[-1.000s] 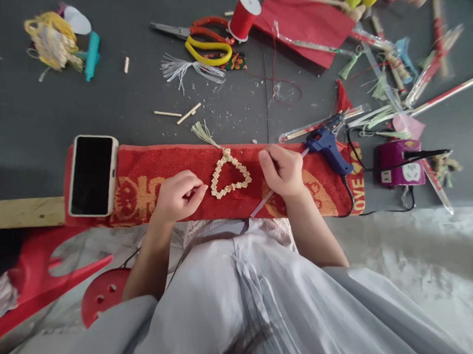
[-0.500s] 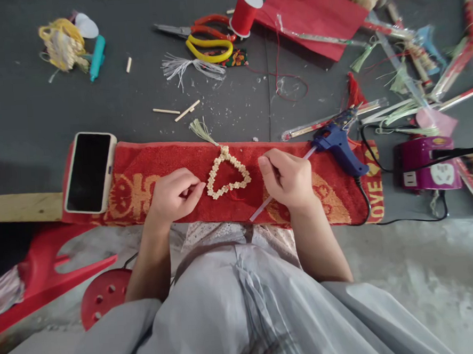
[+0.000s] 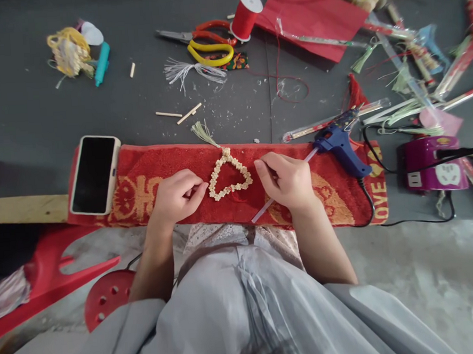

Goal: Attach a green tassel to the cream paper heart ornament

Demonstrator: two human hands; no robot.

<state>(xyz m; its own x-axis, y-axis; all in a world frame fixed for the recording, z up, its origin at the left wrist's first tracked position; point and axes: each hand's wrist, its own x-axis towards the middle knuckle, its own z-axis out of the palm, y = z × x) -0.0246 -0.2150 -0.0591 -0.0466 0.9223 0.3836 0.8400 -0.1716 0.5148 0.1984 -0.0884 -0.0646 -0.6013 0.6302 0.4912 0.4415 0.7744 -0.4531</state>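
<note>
Nearest me, my lap in grey cloth, and one red stool (image 3: 107, 297) at my left knee. Then the red towel (image 3: 163, 163), its near edge hanging just over my knees. Both hands on it! My left hand (image 3: 177, 194) was curled, thumb and fingertips pinched together right at the left edge of the bead heart (image 3: 228, 172); whether they gripped a bead, I couldn't tell. My right hand (image 3: 287, 180) was curled too, thumb pressed to forefinger just right of the heart, with one clear glue stick (image 3: 260, 212) running under it up to the one blue glue gun (image 3: 341, 146). The heart lay flat mid-towel between my hands, tassel poking over the far edge.

One phone (image 3: 94, 175) capped the towel's left end. Bare towel either side of the hands gave room. Beyond lay open dark mat, two thin sticks (image 3: 168, 114) and, farther off, two scissors (image 3: 211, 53), one red spool (image 3: 244, 8). The far right was crowded.
</note>
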